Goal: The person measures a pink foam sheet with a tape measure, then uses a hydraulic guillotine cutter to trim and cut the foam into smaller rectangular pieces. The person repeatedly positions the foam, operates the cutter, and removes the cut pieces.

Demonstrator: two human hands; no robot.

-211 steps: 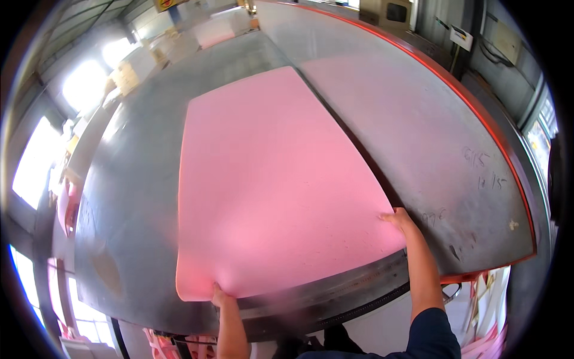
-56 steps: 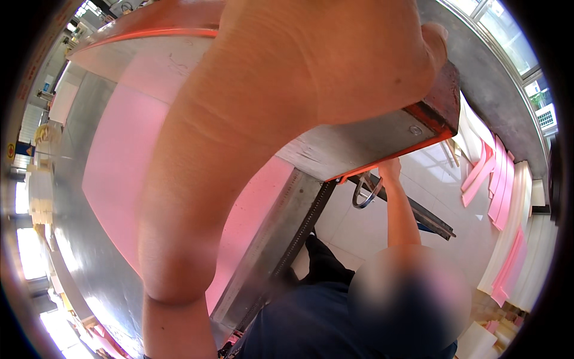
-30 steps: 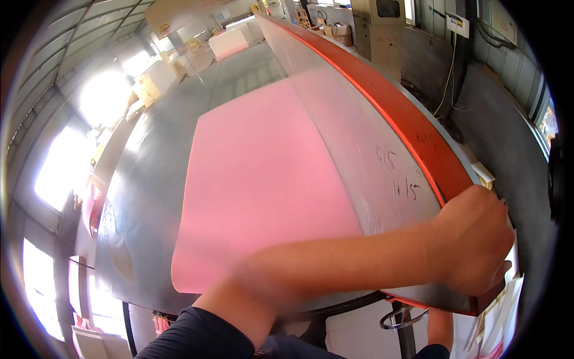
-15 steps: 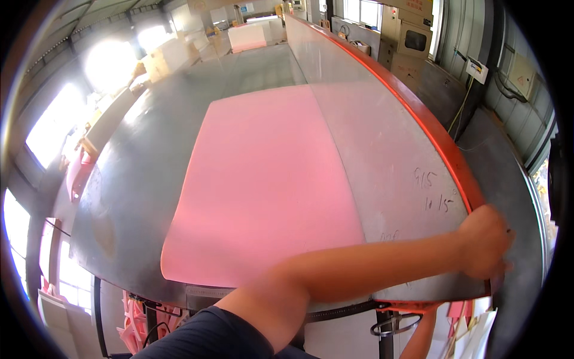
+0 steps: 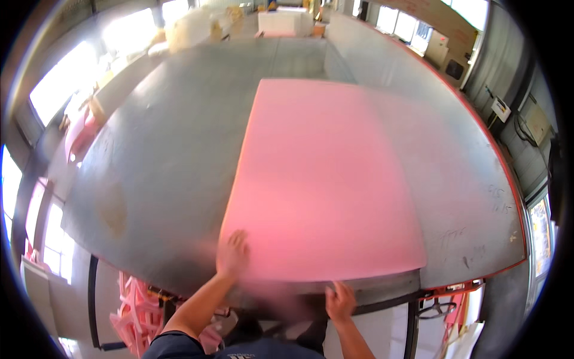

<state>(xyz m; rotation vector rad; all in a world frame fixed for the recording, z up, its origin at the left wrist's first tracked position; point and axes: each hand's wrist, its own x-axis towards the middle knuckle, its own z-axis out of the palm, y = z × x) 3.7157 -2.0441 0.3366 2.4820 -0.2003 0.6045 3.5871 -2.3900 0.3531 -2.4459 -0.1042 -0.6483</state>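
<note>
I have the big pink foam sheet (image 5: 323, 179) lying flat on the grey metal table (image 5: 161, 149), its long side running away from me and its near short edge close to the table's near edge. The far end reaches toward the middle of the table, and the sheet's right side lies alongside the raised grey panel with the red rim (image 5: 472, 173).

What has changed is where my arms are. Half a second ago my left arm stretched right across the view to the red-rimmed right edge, with the hand at that edge. Now it is pulled back, and my left hand (image 5: 232, 254) rests flat, fingers spread wide, on the sheet's near left corner. It grips nothing; the palm simply presses down on the foam. It is blurred with motion, so I cannot read the fingers finely.

My right hand (image 5: 339, 301) has come up to the near edge of the table, just below the sheet's near edge. Its fingers look loosely curled against the dark table lip, but I cannot tell whether it touches the foam or only the metal.

I judge that the work at the right edge is over and both hands are back at the sheet's near end, set to shift or square it.

Pink foam offcuts (image 5: 134, 308) hang below the table's near left corner.
</note>
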